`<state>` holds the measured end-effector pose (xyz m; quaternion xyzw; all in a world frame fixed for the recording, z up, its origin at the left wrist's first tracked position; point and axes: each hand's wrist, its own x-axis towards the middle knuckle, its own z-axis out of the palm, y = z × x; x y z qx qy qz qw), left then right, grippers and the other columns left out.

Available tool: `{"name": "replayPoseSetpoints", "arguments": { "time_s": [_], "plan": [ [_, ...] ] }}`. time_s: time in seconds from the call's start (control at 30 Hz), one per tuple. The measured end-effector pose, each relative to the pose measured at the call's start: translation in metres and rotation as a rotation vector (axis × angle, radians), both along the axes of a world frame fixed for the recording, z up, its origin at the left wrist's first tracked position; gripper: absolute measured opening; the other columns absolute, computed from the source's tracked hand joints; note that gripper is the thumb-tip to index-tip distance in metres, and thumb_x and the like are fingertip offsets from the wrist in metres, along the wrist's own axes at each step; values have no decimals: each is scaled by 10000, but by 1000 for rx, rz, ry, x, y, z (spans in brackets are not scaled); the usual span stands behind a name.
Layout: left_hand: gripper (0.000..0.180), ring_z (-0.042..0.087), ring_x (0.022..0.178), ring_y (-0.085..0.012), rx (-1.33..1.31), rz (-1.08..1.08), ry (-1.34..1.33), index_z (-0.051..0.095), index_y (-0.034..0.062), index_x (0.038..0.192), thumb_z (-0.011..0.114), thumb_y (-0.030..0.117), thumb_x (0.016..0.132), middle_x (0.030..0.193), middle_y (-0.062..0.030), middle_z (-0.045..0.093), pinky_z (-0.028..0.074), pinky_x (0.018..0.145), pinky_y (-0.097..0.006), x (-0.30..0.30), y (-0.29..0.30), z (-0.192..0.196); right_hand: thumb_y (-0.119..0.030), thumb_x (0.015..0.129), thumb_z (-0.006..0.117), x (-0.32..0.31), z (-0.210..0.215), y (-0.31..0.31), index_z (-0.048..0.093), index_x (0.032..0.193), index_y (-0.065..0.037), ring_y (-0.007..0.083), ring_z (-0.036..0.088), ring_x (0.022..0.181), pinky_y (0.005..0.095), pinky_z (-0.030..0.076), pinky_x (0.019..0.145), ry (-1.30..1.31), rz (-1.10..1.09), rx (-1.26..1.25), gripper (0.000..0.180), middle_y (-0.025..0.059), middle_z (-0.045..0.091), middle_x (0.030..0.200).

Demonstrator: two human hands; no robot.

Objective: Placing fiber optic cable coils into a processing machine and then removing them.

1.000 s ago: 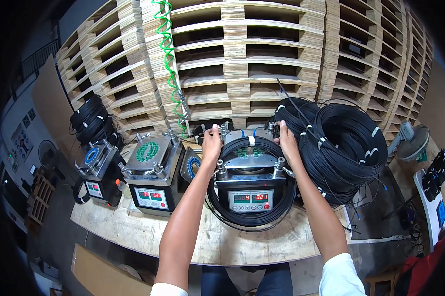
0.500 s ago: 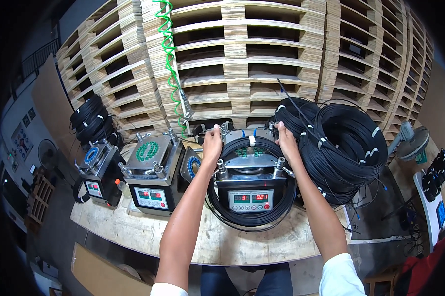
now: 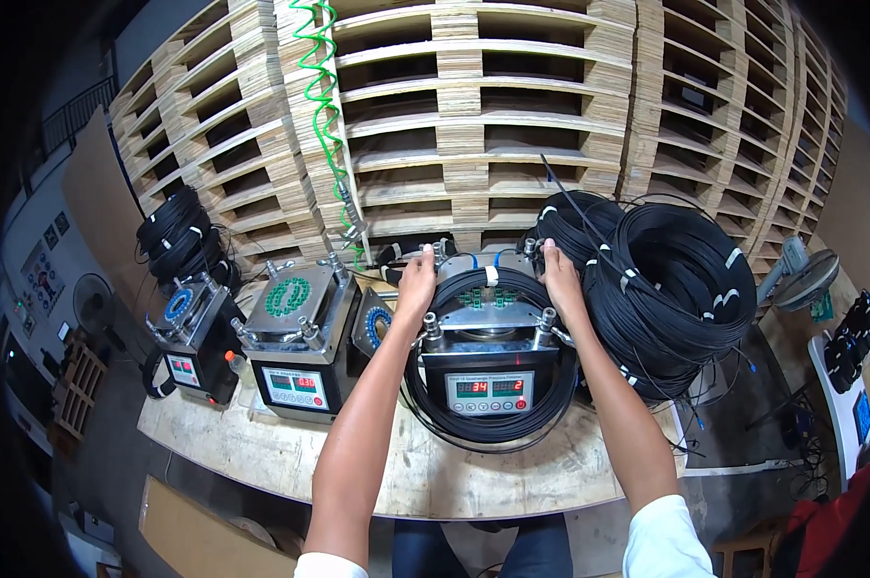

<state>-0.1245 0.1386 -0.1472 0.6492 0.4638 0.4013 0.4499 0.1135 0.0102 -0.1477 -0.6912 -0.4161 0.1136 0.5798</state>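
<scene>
While left hand (image 3: 418,281) and right hand (image 3: 560,277) curl at rear corners, closure unclear, boxy black-and-silver metal machine (image 3: 491,362) sits midway between, ringed by round black cable coil (image 3: 493,430); neither hand nearer.

Black cable coil (image 3: 493,433), silver-and-black machine (image 3: 483,360)
White tie (image 3: 492,276) on the coil; glowing red digits (image 3: 479,386) on a white panel (image 3: 490,398); green-dotted silver plate (image 3: 287,297); pale, mottled tabletop (image 3: 290,445).

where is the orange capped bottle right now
In the head view, the orange-capped bottle is on the left, between the leftmost machine and the second machine from the left, well left of the left hand.
</scene>
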Motion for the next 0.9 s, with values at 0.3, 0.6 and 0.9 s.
{"name": "replayPoseSetpoints", "arguments": {
  "time_s": [0.3, 0.6, 0.9],
  "plan": [
    [765, 631, 1163, -372, -3, 135, -39, 439, -42, 1417, 484, 590, 989, 1229, -279, 644, 452, 1001, -415, 7, -5, 0, -617, 1040, 324, 4, 5, -6, 618, 1328, -23, 217, 656, 705, 347, 518, 759, 34, 44, -48, 723, 165, 718, 1001],
    [741, 653, 1123, -367, -18, 6, -70, 446, -21, 1423, 470, 590, 1005, 1251, -277, 637, 466, 989, -408, 17, -31, 23, -610, 1046, 316, 26, -11, 0, 629, 1306, -16, 175, 627, 697, 344, 506, 719, -41, -47, 18, 720, 120, 686, 902],
    [737, 577, 1249, -399, 23, 71, 15, 570, -55, 1295, 428, 608, 1007, 1271, -297, 625, 422, 1049, -437, 6, 0, -4, -624, 1033, 315, 1, 7, -7, 659, 1161, 39, 339, 676, 803, 435, 515, 799, 52, 45, -38, 758, 217, 673, 815]
  ]
}}
